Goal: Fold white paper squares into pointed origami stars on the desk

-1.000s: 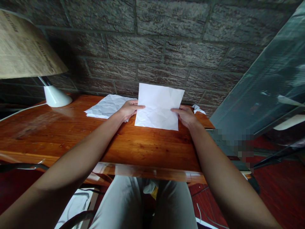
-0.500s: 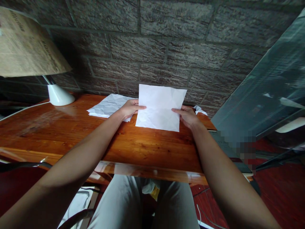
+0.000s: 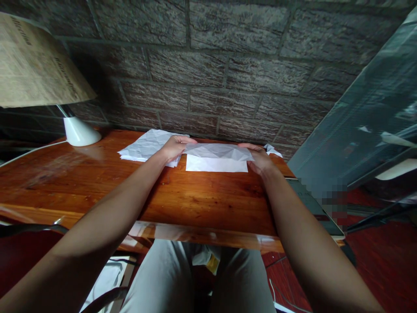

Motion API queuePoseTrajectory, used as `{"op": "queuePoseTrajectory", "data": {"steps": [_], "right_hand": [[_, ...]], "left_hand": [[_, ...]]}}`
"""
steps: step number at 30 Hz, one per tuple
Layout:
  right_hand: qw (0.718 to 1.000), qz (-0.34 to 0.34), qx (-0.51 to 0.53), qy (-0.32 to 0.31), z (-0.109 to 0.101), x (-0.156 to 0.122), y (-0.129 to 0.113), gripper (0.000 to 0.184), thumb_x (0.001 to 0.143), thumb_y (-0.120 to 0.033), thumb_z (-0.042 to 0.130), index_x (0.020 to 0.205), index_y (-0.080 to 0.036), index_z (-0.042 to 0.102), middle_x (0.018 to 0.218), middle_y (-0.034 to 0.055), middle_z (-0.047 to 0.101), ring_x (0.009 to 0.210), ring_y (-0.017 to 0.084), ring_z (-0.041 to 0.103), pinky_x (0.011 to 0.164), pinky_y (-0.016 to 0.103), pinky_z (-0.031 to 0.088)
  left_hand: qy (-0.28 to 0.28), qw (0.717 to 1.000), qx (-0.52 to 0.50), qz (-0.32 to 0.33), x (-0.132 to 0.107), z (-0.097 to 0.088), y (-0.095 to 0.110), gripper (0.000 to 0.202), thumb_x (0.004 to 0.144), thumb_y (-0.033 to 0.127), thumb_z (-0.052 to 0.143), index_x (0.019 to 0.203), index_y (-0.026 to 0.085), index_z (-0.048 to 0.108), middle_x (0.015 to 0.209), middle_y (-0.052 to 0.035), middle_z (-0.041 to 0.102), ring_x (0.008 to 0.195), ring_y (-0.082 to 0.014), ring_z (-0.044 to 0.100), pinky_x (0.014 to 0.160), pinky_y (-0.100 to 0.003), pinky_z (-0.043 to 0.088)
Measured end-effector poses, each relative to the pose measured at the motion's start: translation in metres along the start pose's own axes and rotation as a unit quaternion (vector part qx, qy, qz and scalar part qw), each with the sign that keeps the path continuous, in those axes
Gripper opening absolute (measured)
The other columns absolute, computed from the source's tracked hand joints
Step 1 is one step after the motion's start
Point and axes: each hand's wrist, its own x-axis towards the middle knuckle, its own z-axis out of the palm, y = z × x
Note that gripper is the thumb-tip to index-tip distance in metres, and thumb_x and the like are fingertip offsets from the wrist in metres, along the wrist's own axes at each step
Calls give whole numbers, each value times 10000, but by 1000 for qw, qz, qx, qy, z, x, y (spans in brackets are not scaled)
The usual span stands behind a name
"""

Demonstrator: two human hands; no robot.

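A creased white paper sheet (image 3: 216, 158) lies low over the far part of the wooden table (image 3: 202, 204), its upper half bent over toward me. My left hand (image 3: 174, 148) pinches the sheet's left edge. My right hand (image 3: 259, 157) pinches its right edge. Both hands are closed on the paper, thumbs on top. A pile of crumpled white paper (image 3: 146, 145) rests just left of my left hand.
A lamp with a white base (image 3: 81, 132) and tan shade (image 3: 35, 69) stands at the table's back left. A brick wall (image 3: 211, 74) runs behind the table. A small white scrap (image 3: 272, 150) lies by my right hand. A glass panel (image 3: 368, 113) leans at the right.
The sheet stood upright between my hands before. Its top edge has now come down and forward, so the paper is bent over on itself near the table.
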Motion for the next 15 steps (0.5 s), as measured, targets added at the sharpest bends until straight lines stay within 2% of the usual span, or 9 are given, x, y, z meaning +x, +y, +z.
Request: {"op": "queuePoseTrajectory", "data": {"steps": [3, 7, 9, 11, 15], "right_hand": [[1000, -17, 14, -17, 1, 0, 0, 172, 658, -175, 869, 797, -230, 785, 738, 12, 789, 783, 220, 770, 869, 382, 621], [997, -23, 26, -63, 5, -1, 3, 261, 600, -181, 899, 833, -224, 790, 795, 1, 802, 716, 158, 731, 782, 306, 608], [996, -16, 10, -82, 8, -3, 4, 309, 593, -188, 910, 879, -226, 799, 818, 1, 807, 722, 148, 725, 778, 293, 602], [996, -16, -6, -87, 11, -4, 5, 358, 565, -186, 923, 900, -237, 806, 861, 1, 819, 751, 156, 731, 777, 296, 602], [994, -18, -32, -104, 11, -5, 6, 275, 560, -234, 922, 814, -231, 817, 807, 17, 813, 720, 184, 732, 763, 326, 597]], "left_hand": [[-8, 999, -3, 32, 0, 1, -2, 254, 565, 190, 924, 793, 164, 816, 802, -63, 799, 755, -209, 738, 827, -362, 591], [-65, 997, 11, 44, -5, 6, -3, 450, 492, 228, 978, 915, 172, 836, 925, -84, 823, 821, -227, 754, 820, -346, 583], [-68, 996, 40, 43, -8, 10, -4, 485, 492, 270, 991, 946, 178, 846, 937, -84, 828, 797, -230, 750, 775, -339, 583], [-56, 996, 55, 42, -10, 13, -4, 442, 503, 301, 992, 905, 181, 854, 891, -81, 827, 765, -233, 745, 754, -340, 586], [-77, 996, 24, 25, -9, 13, -4, 399, 434, 251, 1005, 800, 187, 857, 847, -84, 823, 813, -260, 767, 838, -353, 600]]}}
